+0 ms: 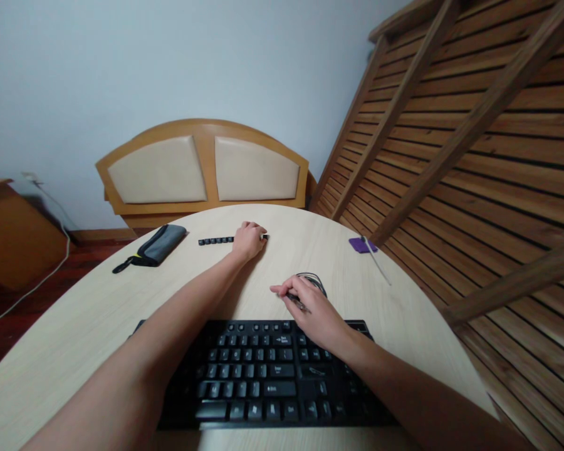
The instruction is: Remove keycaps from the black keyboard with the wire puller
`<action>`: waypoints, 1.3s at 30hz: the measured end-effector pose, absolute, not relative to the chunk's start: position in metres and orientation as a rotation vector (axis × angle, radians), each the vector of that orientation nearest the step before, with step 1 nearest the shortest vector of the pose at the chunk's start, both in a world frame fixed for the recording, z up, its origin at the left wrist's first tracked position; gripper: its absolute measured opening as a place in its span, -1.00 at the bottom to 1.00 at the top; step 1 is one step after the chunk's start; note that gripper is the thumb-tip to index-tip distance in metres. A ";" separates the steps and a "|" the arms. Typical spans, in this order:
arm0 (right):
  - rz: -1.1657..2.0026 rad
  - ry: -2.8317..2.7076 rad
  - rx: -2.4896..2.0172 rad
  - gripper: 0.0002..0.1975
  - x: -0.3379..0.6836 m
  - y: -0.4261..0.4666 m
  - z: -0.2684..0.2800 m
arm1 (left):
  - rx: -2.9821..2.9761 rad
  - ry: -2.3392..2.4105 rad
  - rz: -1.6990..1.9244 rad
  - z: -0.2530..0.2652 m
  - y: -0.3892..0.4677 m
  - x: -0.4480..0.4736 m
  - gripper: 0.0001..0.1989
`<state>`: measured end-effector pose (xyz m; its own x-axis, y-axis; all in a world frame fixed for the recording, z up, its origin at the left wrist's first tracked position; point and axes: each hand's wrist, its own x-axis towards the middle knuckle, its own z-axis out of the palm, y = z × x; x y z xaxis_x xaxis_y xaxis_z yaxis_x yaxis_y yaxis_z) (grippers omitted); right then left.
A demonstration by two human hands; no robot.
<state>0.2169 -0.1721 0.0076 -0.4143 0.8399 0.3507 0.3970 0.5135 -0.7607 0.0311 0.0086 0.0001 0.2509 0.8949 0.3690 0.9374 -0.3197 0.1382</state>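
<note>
At the far side of the table, my left hand (249, 240) reaches over the right end of a row of small black keycaps (216, 240). Its fingers close on a keycap (265, 237) there, and the hand covers part of the row. My right hand (313, 310) hovers over the top edge of a black keyboard (263, 376). Between its fingers is a thin dark tool (297, 302), whose kind I cannot make out. On the keyboard's right part, a bare spot (316, 371) shows among the keys. The keyboard's cable (316, 279) lies coiled behind my right hand.
A grey and black zipped pouch (165, 244) lies on the left of the round table (338, 257). At the right are a purple cloth (361, 244) and a thin light stick (380, 268). Beyond stand a headboard (204, 128) and slatted wood (432, 150).
</note>
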 end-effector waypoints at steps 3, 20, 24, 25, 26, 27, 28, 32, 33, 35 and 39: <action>0.772 -2.017 -1.013 -0.89 0.217 -0.172 0.008 | -2.395 -1.768 -0.582 0.000 0.009 0.032 -0.75; 0.786 -2.015 -1.036 -0.91 0.217 -0.175 0.013 | -2.367 -1.830 -0.559 0.001 0.006 0.029 -0.76; 0.780 -2.018 -1.017 -0.90 0.216 -0.174 0.012 | -2.370 -1.829 -0.555 0.001 0.006 0.029 -0.77; 0.776 -2.017 -1.011 -0.90 0.216 -0.174 0.012 | -2.369 -1.832 -0.552 0.001 0.006 0.029 -0.77; 0.773 -2.017 -1.006 -0.90 0.216 -0.174 0.012 | -2.368 -1.835 -0.551 0.001 0.006 0.030 -0.77; 0.772 -2.017 -1.006 -0.90 0.216 -0.174 0.012 | -2.366 -1.838 -0.549 0.001 0.006 0.030 -0.77; 0.774 -2.018 -1.009 -0.90 0.216 -0.175 0.013 | -2.364 -1.842 -0.548 0.001 0.006 0.030 -0.77; 0.785 -2.018 -1.030 -0.91 0.217 -0.175 0.013 | -2.358 -1.854 -0.544 0.001 0.007 0.031 -0.77; 0.786 -2.019 -1.030 -0.92 0.217 -0.175 0.013 | -2.357 -1.859 -0.544 0.001 0.007 0.031 -0.76; 0.788 -2.019 -1.024 -0.92 0.217 -0.175 0.012 | -2.355 -1.871 -0.541 0.002 0.007 0.031 -0.76; 0.780 -2.004 -1.034 -0.95 0.216 -0.174 0.010 | -2.361 -1.891 -0.533 0.006 0.004 0.032 -0.74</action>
